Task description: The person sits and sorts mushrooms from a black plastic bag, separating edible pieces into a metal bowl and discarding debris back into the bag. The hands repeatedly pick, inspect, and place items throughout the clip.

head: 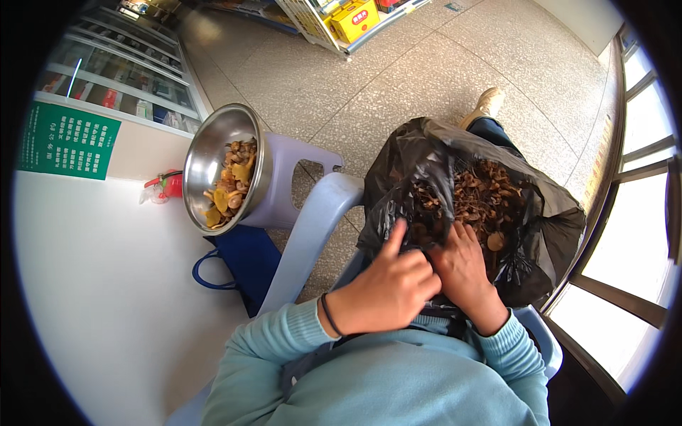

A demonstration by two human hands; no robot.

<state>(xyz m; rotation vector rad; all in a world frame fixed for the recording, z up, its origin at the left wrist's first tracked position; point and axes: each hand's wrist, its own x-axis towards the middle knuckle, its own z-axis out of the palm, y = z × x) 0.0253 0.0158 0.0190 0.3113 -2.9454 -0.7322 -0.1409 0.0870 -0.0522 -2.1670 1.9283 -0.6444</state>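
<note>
A black plastic bag (394, 160) sits gaping on my lap, with a heap of small brown mushrooms and dark bits (482, 191) inside. One paler round mushroom cap (495, 241) stands out near the heap's lower edge. My left hand (391, 287) is over the near side of the bag, thumb stretched forward and fingers curled towards the right hand. Beside it my right hand (463, 266) rests with its fingertips at a fold of the plastic, next to the mushrooms. Motion blur and the fingers hide whether either hand grips anything.
To the left, a steel bowl (205, 154) with yellow and brown mushrooms (234, 183) stands on a lilac plastic stool (277, 175). A blue chair armrest (314, 229) lies between. A blue bag (250, 266), red fire extinguisher (171, 185) and glass cabinet (122, 69) are further left.
</note>
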